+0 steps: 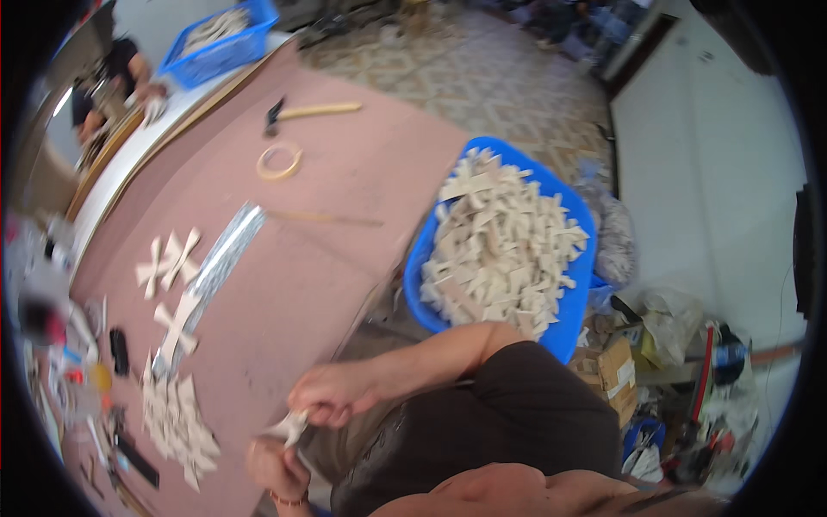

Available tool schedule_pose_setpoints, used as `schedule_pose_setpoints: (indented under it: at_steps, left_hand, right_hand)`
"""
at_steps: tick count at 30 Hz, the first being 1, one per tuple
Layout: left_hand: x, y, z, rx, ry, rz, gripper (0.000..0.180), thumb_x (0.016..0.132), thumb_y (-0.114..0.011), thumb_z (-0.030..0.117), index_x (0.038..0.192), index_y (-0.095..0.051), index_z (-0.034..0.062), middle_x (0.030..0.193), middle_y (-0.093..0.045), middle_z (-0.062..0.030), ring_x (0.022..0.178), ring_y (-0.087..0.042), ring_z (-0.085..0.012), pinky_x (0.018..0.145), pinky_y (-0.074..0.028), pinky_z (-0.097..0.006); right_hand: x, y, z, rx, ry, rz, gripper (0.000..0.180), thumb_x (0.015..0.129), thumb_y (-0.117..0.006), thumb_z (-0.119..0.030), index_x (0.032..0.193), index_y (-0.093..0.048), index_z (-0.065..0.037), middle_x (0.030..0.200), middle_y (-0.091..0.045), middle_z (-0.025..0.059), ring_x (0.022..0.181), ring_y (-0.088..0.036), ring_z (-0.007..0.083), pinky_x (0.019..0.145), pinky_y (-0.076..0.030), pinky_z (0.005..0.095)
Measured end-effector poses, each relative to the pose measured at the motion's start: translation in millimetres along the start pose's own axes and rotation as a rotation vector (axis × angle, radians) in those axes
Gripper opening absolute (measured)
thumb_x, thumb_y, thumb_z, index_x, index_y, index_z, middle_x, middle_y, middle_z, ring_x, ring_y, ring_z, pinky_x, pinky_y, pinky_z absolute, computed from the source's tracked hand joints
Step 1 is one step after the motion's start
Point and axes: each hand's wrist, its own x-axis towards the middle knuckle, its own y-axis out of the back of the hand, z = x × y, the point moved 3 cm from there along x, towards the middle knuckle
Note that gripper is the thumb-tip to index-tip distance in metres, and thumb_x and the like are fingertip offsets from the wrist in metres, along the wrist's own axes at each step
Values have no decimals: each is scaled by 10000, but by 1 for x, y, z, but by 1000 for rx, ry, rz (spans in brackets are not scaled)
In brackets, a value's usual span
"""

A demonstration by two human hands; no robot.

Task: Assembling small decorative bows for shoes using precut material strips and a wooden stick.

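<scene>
Near the table's front edge, my left hand [277, 470] and my right hand [336, 395] are closed on one small cream bow-shaped piece [291, 426], gripping it from opposite sides. It looks like soft sheet material, but I cannot tell which. To the left of my hands lies a spread pile of similar cream pieces [179, 422]. Crossed cream pieces [175, 324] rest on a shiny silver strip [228, 258], and more crossed ones [170, 261] lie beside it. A blue basket [413, 276] heaped with cream pieces stands right of the table.
On the pink-covered table [345, 181] are a hammer [319, 110], a tape roll [280, 161] and a thin stick [323, 218]. Tools and bottles crowd the left edge. Another blue basket [215, 65] stands at the back left, near another person [129, 73]. A cardboard box [616, 375] sits at right.
</scene>
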Motion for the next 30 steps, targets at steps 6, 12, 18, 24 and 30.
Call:
schedule_pose_setpoints:
  at_steps: [6, 12, 18, 24, 30]
  left_hand:
    - [59, -51, -3, -41, 84, 18, 105, 816, -646, 91, 861, -583, 21, 1087, -599, -153, 1030, -548, -376, 928, -399, -488]
    - [27, -83, -13, -491, 525, 29, 117, 910, -584, 109, 973, -535, 24, 1057, -603, -133, 946, -582, -296, 858, -452, -372]
    - [9, -82, -20, -631, 573, 111, 109, 936, -573, 118, 973, -525, 28, 952, -585, -91, 845, -562, -197, 765, -446, -292]
    - [10, -79, -20, -785, 543, 51, 92, 927, -590, 108, 913, -545, 29, 836, -536, -53, 748, -501, -142, 678, -410, -250]
    - [18, -68, -18, -229, 382, 98, 123, 831, -669, 75, 800, -557, 36, 704, -538, -87, 605, -553, -236, 544, -440, -311]
  right_hand:
    - [-39, 39, -63, -523, 85, 340, 136, 909, -505, -148, 849, -578, -50, 623, -463, -45, 482, -365, 21, 404, -270, 196]
    - [-19, 48, -59, -575, 231, 315, 170, 960, -477, -160, 843, -549, -60, 636, -450, -50, 531, -376, 18, 453, -297, 195]
    - [-9, 45, -46, -830, 280, 266, 260, 995, -504, -274, 829, -567, -84, 642, -431, -76, 564, -359, 13, 492, -277, 188]
    - [-6, 45, -39, -620, 199, 243, 315, 1000, -495, -275, 769, -573, -75, 630, -421, -76, 560, -345, 20, 497, -278, 198]
    - [-17, 26, -44, -1076, 505, 343, 305, 974, -529, -181, 718, -544, -16, 598, -375, -56, 584, -317, 28, 496, -278, 239]
